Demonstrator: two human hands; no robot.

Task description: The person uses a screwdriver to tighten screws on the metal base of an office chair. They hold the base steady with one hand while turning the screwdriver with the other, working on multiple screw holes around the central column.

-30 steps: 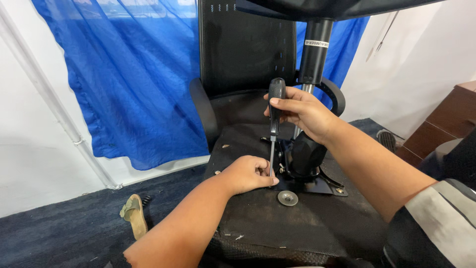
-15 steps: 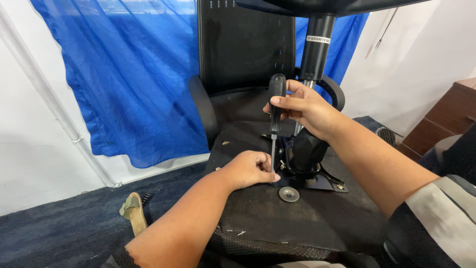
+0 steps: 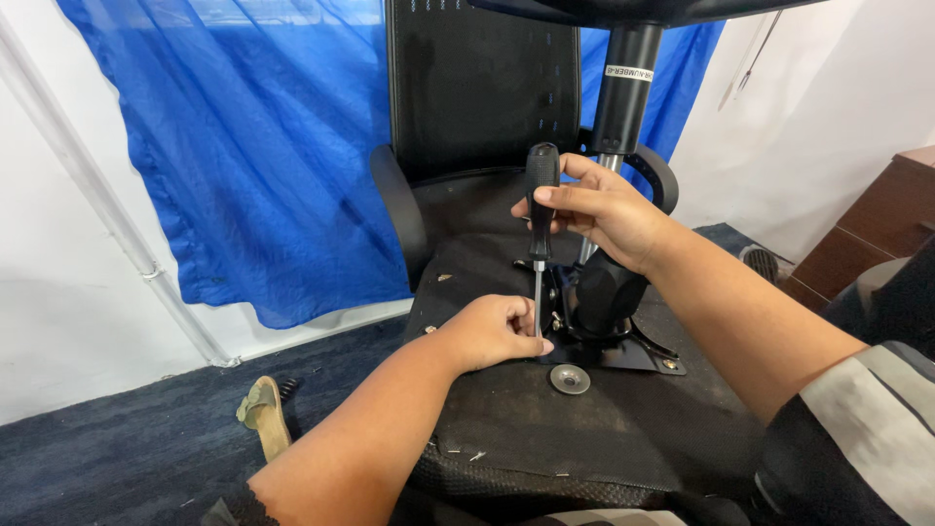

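gripping the black-handled steel screwdriver (image 3: 541,219) upright, right hand (image 3: 604,209) clamped on its handle, left hand (image 3: 497,331) pinched round the tip at the black metal chair mechanism plate (image 3: 623,353). seemingly midway: screw being worked, round grey washer (image 3: 570,379) loose beside, on upturned black seat underside (image 3: 584,429).

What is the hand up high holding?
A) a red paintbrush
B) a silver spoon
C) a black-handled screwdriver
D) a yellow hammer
C: the right hand grips the black-handled screwdriver upright, while the left hand steadies its metal tip down on the upturned black chair seat.
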